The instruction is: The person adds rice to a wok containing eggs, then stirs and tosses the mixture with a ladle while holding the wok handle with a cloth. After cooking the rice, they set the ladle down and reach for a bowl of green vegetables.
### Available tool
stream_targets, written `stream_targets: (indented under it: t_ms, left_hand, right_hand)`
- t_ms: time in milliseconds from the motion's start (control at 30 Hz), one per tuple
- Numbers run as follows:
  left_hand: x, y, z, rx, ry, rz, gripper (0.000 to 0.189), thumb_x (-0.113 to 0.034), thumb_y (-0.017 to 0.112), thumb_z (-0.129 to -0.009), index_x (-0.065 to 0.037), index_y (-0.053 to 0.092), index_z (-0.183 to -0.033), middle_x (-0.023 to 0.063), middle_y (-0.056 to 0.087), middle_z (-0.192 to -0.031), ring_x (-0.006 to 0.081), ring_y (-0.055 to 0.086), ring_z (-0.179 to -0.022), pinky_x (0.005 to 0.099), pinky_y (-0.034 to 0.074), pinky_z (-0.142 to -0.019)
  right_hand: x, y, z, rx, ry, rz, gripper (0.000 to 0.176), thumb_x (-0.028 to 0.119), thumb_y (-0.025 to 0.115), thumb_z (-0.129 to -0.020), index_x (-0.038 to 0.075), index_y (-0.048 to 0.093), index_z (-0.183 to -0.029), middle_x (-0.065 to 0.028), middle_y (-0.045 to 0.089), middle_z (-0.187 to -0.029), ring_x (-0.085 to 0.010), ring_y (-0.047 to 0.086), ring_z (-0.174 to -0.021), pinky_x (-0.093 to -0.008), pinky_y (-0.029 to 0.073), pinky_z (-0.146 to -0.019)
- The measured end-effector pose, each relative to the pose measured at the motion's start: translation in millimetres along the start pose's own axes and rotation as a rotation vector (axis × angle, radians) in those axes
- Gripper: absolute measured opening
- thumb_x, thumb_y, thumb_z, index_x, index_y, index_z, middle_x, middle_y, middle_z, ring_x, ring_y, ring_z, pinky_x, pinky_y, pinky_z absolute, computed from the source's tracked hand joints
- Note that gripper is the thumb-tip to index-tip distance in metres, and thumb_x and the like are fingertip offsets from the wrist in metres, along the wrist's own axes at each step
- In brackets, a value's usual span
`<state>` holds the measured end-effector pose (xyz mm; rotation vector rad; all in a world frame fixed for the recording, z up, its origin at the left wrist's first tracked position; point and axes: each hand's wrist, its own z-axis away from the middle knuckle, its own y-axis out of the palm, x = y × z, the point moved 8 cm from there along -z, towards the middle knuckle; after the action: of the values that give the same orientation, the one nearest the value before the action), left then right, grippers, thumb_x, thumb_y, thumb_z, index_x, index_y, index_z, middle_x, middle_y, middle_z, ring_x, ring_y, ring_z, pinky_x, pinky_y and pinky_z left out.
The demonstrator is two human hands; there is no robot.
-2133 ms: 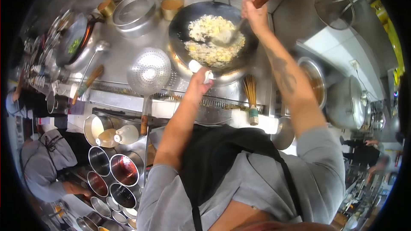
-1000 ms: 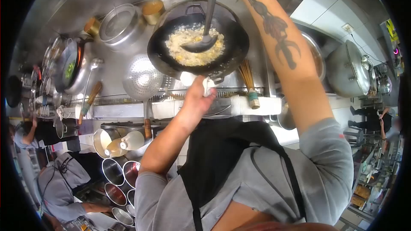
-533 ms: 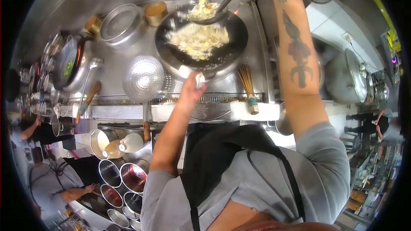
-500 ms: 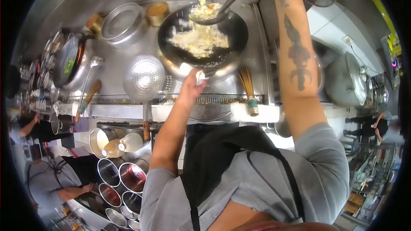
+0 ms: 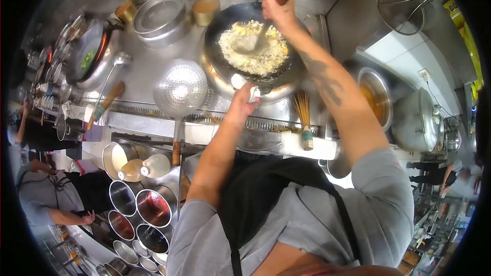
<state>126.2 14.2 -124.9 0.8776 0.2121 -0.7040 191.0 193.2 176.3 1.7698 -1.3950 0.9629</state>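
Observation:
A black wok (image 5: 221,25) full of pale fried rice (image 5: 268,56) sits on the burner at the upper middle. My left hand (image 5: 243,102) grips the wok's near handle through a white cloth (image 5: 245,86). My right hand (image 5: 276,11) is closed on the wooden handle of a metal ladle (image 5: 249,44), whose bowl lies pressed into the rice.
A perforated metal strainer (image 5: 180,88) rests left of the wok; a bamboo brush (image 5: 304,115) stands to its right. Steel pots (image 5: 162,13), a second wok (image 5: 87,51) and seasoning bowls (image 5: 149,208) fill the left side. Another person (image 5: 48,199) works at lower left. A lidded pot (image 5: 419,120) stands right.
The ladle, raised with a scoop of rice half a second ago, has come back down into the wok. My left hand still holds the wok handle.

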Motion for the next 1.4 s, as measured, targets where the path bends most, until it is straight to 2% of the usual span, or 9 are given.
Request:
stream_targets:
  t_ms: [67,233,367,733,833,1000,1133,1267,1400]
  left_hand:
    - [-7,3,-4,-0.002,0.0,0.005,0.014,-0.019,0.058,-0.086,-0.012,0.053,-0.096,0.0041,0.059,-0.085,0.0169,0.055,-0.071,0.0292,0.043,-0.049]
    - [-4,8,4,-0.011,-0.015,0.026,0.011,-0.017,0.059,-0.085,-0.013,0.053,-0.093,0.0023,0.056,-0.084,0.0157,0.053,-0.073,0.0276,0.042,-0.049]
    - [-2,2,-2,-0.056,0.019,0.045,0.016,-0.022,0.06,-0.084,-0.012,0.056,-0.095,0.0047,0.059,-0.081,0.0182,0.055,-0.069,0.0298,0.042,-0.047]
    - [-3,5,5,-0.115,-0.01,0.032,0.015,-0.019,0.059,-0.084,-0.008,0.056,-0.093,0.0064,0.059,-0.08,0.0179,0.056,-0.067,0.0285,0.043,-0.044]
    - [-1,3,9,-0.105,-0.01,0.035,0.015,-0.019,0.059,-0.084,-0.008,0.055,-0.093,0.0067,0.059,-0.079,0.0177,0.056,-0.067,0.028,0.043,-0.043]
    - [-6,10,7,-0.079,0.016,0.043,0.016,-0.019,0.06,-0.083,-0.007,0.055,-0.094,0.0067,0.058,-0.079,0.0171,0.056,-0.065,0.0272,0.041,-0.041]
    - [-1,5,11,-0.094,-0.016,0.041,0.017,-0.019,0.06,-0.083,-0.008,0.055,-0.096,0.0065,0.058,-0.08,0.0171,0.055,-0.065,0.0277,0.041,-0.042]
    - [-2,5,0,-0.064,-0.021,0.022,0.019,-0.019,0.06,-0.083,-0.009,0.055,-0.099,0.0059,0.058,-0.081,0.0173,0.055,-0.067,0.0285,0.042,-0.044]
    - [-1,1,2,-0.114,-0.007,0.053,0.017,-0.019,0.06,-0.083,-0.01,0.054,-0.097,0.005,0.057,-0.081,0.017,0.054,-0.067,0.0288,0.042,-0.044]
  right_hand:
    - [-16,2,-28,-0.028,0.145,0.156,0.023,0.022,0.066,-0.086,0.005,0.055,-0.075,-0.0012,0.05,-0.056,-0.0097,0.047,-0.042,-0.0261,0.036,-0.038]
    - [-4,-3,-33,-0.084,-0.047,0.02,0.022,0.022,0.068,-0.085,0.006,0.055,-0.075,-0.0001,0.05,-0.056,-0.0097,0.045,-0.041,-0.0257,0.035,-0.037]
    - [-16,10,-36,-0.001,0.079,0.146,0.021,0.014,0.063,-0.087,0.005,0.051,-0.071,-0.0009,0.046,-0.055,-0.0107,0.042,-0.039,-0.0266,0.036,-0.038]
    - [3,-18,-41,-0.229,0.03,-0.184,0.022,0.017,0.065,-0.086,0.004,0.053,-0.072,-0.001,0.05,-0.055,-0.0101,0.046,-0.04,-0.0268,0.036,-0.037]
    - [-37,-11,-26,-0.171,0.062,-0.186,0.022,0.017,0.064,-0.086,0.004,0.053,-0.072,-0.001,0.049,-0.055,-0.0096,0.045,-0.041,-0.0264,0.035,-0.037]
    - [8,-1,-38,-0.143,0.055,-0.15,0.023,0.016,0.064,-0.085,0.003,0.052,-0.07,-0.0031,0.05,-0.057,-0.0108,0.044,-0.04,-0.027,0.035,-0.037]
    - [-22,22,-30,-0.015,0.143,-0.21,0.023,0.018,0.066,-0.084,0.005,0.051,-0.071,-0.0009,0.049,-0.057,-0.0091,0.043,-0.041,-0.0264,0.034,-0.037]
    - [48,47,-14,0.204,0.258,-0.148,0.027,0.015,0.063,-0.085,0.01,0.044,-0.068,0.0007,0.043,-0.054,-0.007,0.034,-0.037,-0.0259,0.031,-0.036]
    - [6,24,5,0.03,0.224,-0.043,0.022,0.014,0.062,-0.087,0.011,0.046,-0.072,0.001,0.045,-0.056,-0.0074,0.037,-0.039,-0.0257,0.031,-0.037]
